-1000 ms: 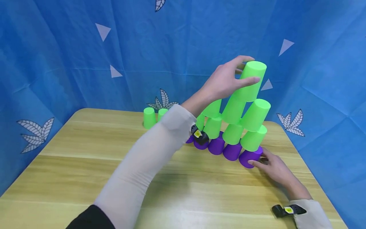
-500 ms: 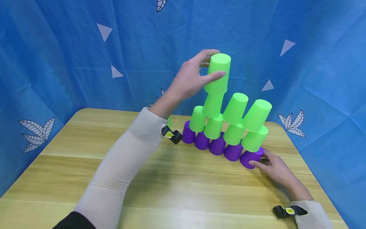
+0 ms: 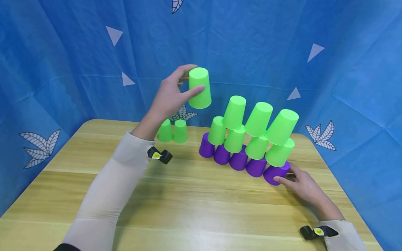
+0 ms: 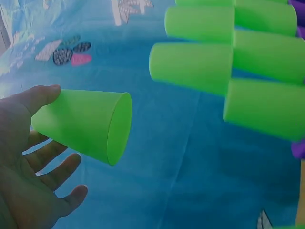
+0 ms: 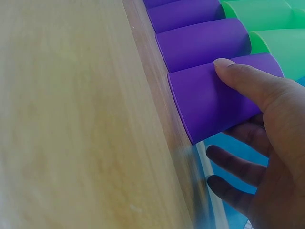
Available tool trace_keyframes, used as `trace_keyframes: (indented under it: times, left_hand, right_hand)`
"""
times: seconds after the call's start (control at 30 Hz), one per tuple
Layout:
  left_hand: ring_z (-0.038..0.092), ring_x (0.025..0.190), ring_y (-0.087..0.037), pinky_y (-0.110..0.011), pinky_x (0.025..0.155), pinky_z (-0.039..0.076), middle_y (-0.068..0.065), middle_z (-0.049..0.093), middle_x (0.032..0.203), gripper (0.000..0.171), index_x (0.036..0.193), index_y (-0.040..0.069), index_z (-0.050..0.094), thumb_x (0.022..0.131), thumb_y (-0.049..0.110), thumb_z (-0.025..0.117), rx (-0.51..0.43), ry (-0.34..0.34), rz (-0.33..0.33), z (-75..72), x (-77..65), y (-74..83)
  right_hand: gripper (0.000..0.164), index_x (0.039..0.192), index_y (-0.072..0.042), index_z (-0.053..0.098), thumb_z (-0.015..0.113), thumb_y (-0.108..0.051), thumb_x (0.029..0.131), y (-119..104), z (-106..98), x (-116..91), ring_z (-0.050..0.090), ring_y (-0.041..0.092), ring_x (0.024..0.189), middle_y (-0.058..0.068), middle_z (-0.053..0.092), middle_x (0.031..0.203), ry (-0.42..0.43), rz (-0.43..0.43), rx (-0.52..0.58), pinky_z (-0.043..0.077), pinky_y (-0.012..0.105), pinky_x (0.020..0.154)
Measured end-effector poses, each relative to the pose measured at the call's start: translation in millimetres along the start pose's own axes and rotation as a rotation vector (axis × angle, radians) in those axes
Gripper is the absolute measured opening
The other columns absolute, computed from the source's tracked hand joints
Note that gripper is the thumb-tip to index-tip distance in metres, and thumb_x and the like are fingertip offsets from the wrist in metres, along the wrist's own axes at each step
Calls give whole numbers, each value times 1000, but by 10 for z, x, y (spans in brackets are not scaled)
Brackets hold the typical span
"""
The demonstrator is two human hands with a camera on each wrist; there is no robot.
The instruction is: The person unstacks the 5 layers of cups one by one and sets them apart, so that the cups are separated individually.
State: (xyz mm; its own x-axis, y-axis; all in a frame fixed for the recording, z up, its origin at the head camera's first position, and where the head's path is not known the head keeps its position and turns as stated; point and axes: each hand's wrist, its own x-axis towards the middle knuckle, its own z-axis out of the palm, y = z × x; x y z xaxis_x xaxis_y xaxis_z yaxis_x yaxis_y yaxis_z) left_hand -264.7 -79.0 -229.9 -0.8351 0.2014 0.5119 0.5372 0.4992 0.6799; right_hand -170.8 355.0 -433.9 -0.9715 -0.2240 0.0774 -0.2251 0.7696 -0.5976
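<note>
My left hand (image 3: 169,94) holds a green cup (image 3: 201,92) mouth down in the air, left of the stack. In the left wrist view the thumb lies on one side of this cup (image 4: 83,119), with fingers beneath; the outer fingers stand off it. My right hand (image 3: 304,186) grips the rightmost purple cup (image 3: 272,175) of the bottom row, thumb in front and fingers behind. The right wrist view shows the thumb on that purple cup (image 5: 219,100). On the purple row stands a row of green cups (image 3: 233,139), topped by three more green cups (image 3: 258,118).
Two green cups (image 3: 180,131) stand mouth down on the wooden table (image 3: 188,209), at the back left of the stack. A blue patterned cloth (image 3: 201,35) hangs behind and along the sides of the table.
My left hand has moved left with its green cup, from above the right part of the stack to beside it. The stacked cups and my right hand have stayed in place.
</note>
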Motion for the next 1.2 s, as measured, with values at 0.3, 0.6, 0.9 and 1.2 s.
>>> trace_keyframes:
  times: [0.3,0.6,0.9,1.2]
  left_hand:
    - [52,122,-17,-43,102,39,-3,59,130,63,144,17,46,90,39,70,16,47,-86,-207,-248,-465]
    - [51,124,-27,-49,104,37,-11,57,132,64,145,14,45,91,38,69,38,108,-167,-366,-486,-921]
    - [49,123,-31,-51,103,37,-15,55,133,67,145,11,44,91,42,68,70,158,-256,-484,-720,-1277]
    - [49,124,-32,-51,103,38,-16,54,134,67,145,8,44,91,40,69,60,201,-336,-491,-829,-1540]
  right_hand:
    - [64,144,-3,44,66,-37,94,-11,-20,-11,59,44,111,24,60,126,-1,1,10,47,57,91]
    - [64,144,-3,44,66,-37,94,1,-25,-47,59,43,111,23,60,127,1,8,15,48,56,90]
    - [64,144,-4,44,66,-37,94,3,-18,-52,59,43,111,23,60,127,9,10,11,48,57,89]
    - [66,145,-4,42,66,-37,94,13,-19,-61,59,43,111,24,59,128,4,14,11,48,57,90]
